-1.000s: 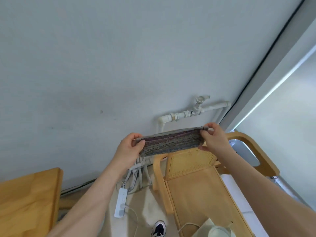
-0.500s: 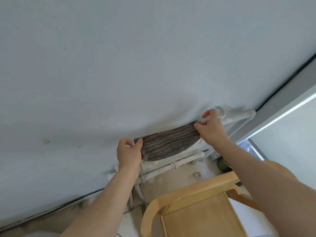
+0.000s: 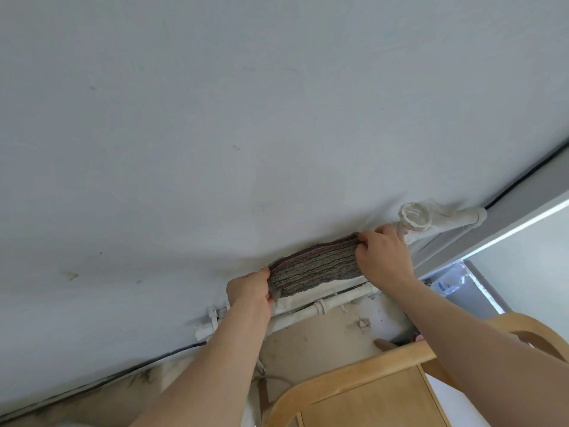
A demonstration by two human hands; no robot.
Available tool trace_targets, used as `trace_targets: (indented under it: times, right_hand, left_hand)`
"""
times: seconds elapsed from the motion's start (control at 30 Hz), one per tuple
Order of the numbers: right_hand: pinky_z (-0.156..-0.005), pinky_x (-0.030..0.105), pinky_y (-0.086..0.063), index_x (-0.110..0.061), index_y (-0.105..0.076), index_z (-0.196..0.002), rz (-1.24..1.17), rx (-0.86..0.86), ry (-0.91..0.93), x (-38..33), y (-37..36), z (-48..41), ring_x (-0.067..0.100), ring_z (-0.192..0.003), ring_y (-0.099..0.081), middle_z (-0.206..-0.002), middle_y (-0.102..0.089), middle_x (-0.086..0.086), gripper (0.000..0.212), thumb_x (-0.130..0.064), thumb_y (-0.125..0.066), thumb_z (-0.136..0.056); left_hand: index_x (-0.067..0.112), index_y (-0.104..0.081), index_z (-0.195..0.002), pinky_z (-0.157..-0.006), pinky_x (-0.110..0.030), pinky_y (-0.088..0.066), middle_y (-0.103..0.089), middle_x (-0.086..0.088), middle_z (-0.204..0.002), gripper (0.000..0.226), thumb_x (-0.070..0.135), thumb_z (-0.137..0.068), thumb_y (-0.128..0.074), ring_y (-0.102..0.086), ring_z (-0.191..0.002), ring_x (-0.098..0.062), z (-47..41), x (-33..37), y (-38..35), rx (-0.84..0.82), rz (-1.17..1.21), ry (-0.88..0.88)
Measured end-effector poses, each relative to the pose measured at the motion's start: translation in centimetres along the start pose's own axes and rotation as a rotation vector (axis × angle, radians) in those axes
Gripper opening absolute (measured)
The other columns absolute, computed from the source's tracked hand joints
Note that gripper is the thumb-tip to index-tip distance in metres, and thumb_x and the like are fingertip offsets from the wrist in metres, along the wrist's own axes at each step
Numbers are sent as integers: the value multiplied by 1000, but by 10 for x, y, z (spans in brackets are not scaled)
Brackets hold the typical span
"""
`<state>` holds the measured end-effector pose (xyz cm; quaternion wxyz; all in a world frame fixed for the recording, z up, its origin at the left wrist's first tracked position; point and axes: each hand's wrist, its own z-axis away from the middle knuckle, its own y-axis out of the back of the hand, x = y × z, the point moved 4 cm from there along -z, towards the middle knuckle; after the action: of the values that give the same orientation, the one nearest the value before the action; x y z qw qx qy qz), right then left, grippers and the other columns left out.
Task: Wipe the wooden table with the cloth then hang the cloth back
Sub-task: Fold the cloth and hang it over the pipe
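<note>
Head camera: left hand point(image 3: 249, 291), right hand point(image 3: 385, 257) grip cloth point(image 3: 317, 269) at pipe point(image 3: 323, 307).

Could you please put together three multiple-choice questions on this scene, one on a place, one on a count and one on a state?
1. Where is the striped cloth?
A. on the wooden table
B. on the white pipes along the wall
C. on the floor
2. How many hands hold the cloth?
A. none
B. one
C. two
3. How does the cloth lie?
A. balled up
B. stretched flat between the hands
C. rolled into a tube

Answers:
1 B: it lies on top of the pipes, against the wall.
2 C: the left hand and the right hand each grip an end.
3 B: its stripes run straight from hand to hand.
</note>
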<state>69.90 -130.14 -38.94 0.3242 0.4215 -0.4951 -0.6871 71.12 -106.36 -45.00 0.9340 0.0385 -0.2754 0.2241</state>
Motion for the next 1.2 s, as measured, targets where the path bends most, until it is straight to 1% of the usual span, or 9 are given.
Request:
trace_targets:
  times: [0.2, 0.37, 0.47, 0.53, 0.63, 0.77, 0.97, 1.07, 1.2]
  right_hand:
    - [-100, 38, -41, -23, -67, -118, 142, -51, 253, -7, -15, 8, 26, -124, -43, -124, -56, -1, 39, -40, -38, -99]
    - [-75, 40, -49, -20, -69, -91, 356, 117, 336, -12, -26, 8, 24, -107, -55, -101, -64, -3, 50, -40, -25, -100]
    - [-68, 38, -45, -19, -67, -77, 426, 147, 339, -16, -26, 3, 25, -99, -55, -92, -62, -2, 40, -34, -36, -99]
    - [-70, 38, -43, -20, -68, -79, 410, 113, 314, -19, -24, -1, 26, -102, -53, -95, -61, -1, 31, -31, -45, -98]
    - [-74, 39, -46, -19, -69, -89, 237, 172, 302, -27, -14, 2, 25, -99, -56, -96, -63, -2, 34, -34, -40, -99]
    - [-83, 39, -50, -25, -66, -111, 166, 139, 584, -55, -32, 31, 19, -101, -61, -109, -66, -7, 39, -46, -37, -95]
    - [-82, 38, -45, -28, -65, -93, 222, 142, 535, -65, -47, 19, 17, -94, -60, -97, -61, -9, 42, -45, -27, -100]
    - [-78, 38, -46, -26, -65, -86, 240, 139, 516, -69, -47, 19, 19, -89, -62, -91, -61, -8, 44, -43, -26, -98]
    - [-82, 40, -46, -23, -67, -94, 127, 158, 449, -73, -34, 28, 21, -94, -62, -95, -67, -8, 41, -39, -29, -97]
  left_hand:
    - [-2, -58, -71, -56, -37, -54, -63, -15, -68, 14, -8, -78, -69, -58, -57, -25, 0, 2, -2, 36, 18, 57]
    - [-4, -60, -74, -66, -44, -59, -67, -18, -78, 10, -5, -75, -70, -65, -64, -29, -4, 4, -4, 88, -98, 38]
    - [-3, -58, -71, -69, -45, -58, -64, -16, -72, 11, -4, -73, -69, -61, -58, -26, -4, 9, -8, 96, -102, 21]
    - [-3, -56, -66, -72, -48, -58, -63, -15, -67, 14, -4, -72, -69, -60, -56, -26, -4, 11, -10, 106, -87, 16]
    - [0, -54, -64, -73, -47, -56, -59, -14, -62, 17, -5, -74, -67, -55, -51, -25, -3, 11, -12, 107, -35, 30]
    - [-1, -53, -66, -61, -40, -55, -59, -15, -66, 16, -6, -77, -63, -55, -53, -26, -3, 10, -10, 99, -12, 40]
    - [5, -61, -77, -76, -45, -58, -65, -13, -77, 14, 18, -82, -57, -64, -73, -30, -9, 20, -3, 44, -353, -154]
    - [10, -47, -55, -57, -29, -39, -51, -6, -58, 30, 13, -85, -46, -48, -58, -24, 4, 17, 5, 16, -528, -304]
    - [17, -29, -53, -59, -30, -22, -31, 1, -54, 36, 5, -84, -41, -28, -56, -19, 32, 6, 19, -10, -577, -381]
